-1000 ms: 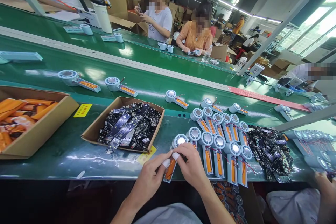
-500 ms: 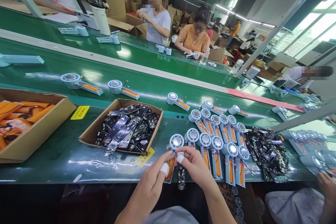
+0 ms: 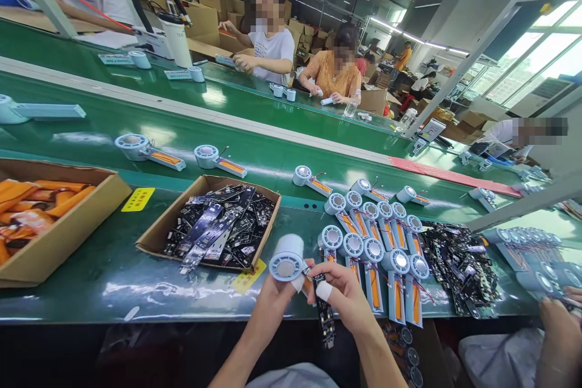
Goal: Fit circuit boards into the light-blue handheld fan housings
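Note:
My left hand (image 3: 278,303) is closed round a light-blue fan housing (image 3: 287,250), its round head tilted up above the fingers. The housing's handle is mostly hidden behind my hands. In my right hand (image 3: 343,291) a narrow black circuit board (image 3: 325,321) is pinched near its upper end and hangs down past the bench edge. Thin wires run between the fan head and the top of the board; whether they are joined there I cannot tell. White coverings wrap a digit on each hand. Close by on the right stand several fan housings (image 3: 373,251) with orange cells in their handles.
A carton of circuit boards (image 3: 218,221) stands left of my hands, with a carton of orange cells (image 3: 68,236) farther left. Loose boards (image 3: 459,270) are heaped at right. Fan units (image 3: 207,156) lie on the green belt (image 3: 264,160). A co-worker's hand (image 3: 557,321) is at far right.
My left hand has lifted the fan housing off the bench and tilted its head toward me. The board in my right hand has shifted slightly right and down.

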Demonstrator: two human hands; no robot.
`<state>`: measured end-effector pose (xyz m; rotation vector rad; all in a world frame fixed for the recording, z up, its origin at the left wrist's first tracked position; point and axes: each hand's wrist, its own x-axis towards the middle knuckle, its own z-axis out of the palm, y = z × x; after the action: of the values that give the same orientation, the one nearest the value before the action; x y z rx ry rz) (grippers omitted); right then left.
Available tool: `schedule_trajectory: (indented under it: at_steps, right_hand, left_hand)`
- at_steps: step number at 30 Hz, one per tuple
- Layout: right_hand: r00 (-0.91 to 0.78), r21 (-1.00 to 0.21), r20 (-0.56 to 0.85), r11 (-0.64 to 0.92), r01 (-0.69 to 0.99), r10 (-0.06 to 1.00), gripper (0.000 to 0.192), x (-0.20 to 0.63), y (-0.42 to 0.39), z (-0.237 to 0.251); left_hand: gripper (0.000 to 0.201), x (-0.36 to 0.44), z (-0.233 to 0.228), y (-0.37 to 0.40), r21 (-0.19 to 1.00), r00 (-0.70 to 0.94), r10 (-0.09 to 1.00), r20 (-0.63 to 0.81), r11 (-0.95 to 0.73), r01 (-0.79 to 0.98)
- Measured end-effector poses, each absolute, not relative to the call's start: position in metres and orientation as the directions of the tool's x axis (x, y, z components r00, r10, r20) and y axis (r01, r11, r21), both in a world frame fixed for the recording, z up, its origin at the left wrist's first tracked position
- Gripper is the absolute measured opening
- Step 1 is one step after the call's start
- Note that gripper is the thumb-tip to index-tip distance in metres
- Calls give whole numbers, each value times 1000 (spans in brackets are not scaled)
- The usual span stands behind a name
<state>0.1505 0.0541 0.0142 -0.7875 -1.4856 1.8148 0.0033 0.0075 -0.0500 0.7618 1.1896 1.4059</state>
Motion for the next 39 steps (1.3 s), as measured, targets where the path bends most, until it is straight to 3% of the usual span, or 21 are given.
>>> schedule_trajectory:
  at_steps: [6,12,16,20,24,29,33,36,39]
  right_hand:
    - [-511,-992,-44,-99,-81,858,17,144,56,13]
    - [-470,-952,-93,-217,-216,878,22,133,53,8]
    - [-456,-922,-160,-298,-247,876,24,128,53,16]
    - [-382,-906,-186,-308,-289,905,25,126,52,21]
    - [-396,-928,-143,-262,-266,907,27,129,50,20]
    - [-480,-983,-133,-179,-51,867,28,141,46,26]
    - [-448,-992,-116,-77,104,887,36,146,44,20]
    - [-333,-976,-17,57,210,943,44,144,45,8]
    - [-304,-865,132,259,429,944,34,143,50,3]
  left_hand:
    - [54,5,-37,11,951,-268,949,-167,82,-299]
    - [47,2,-34,10,967,-257,944,-206,157,-199]
    - [49,0,-39,5,946,-240,934,-264,202,-254]
    - [58,-3,-36,1,946,-102,986,-130,92,-311]
    - [53,-4,-40,3,976,-114,991,-70,44,-213]
    - [46,-6,-47,7,979,-110,993,-43,20,-205]
    - [45,-4,-43,7,983,-241,968,-72,28,-182]
    - [46,-1,-41,6,985,-325,938,-124,78,-151]
    - [46,1,-41,6,989,-393,911,-123,78,-128]
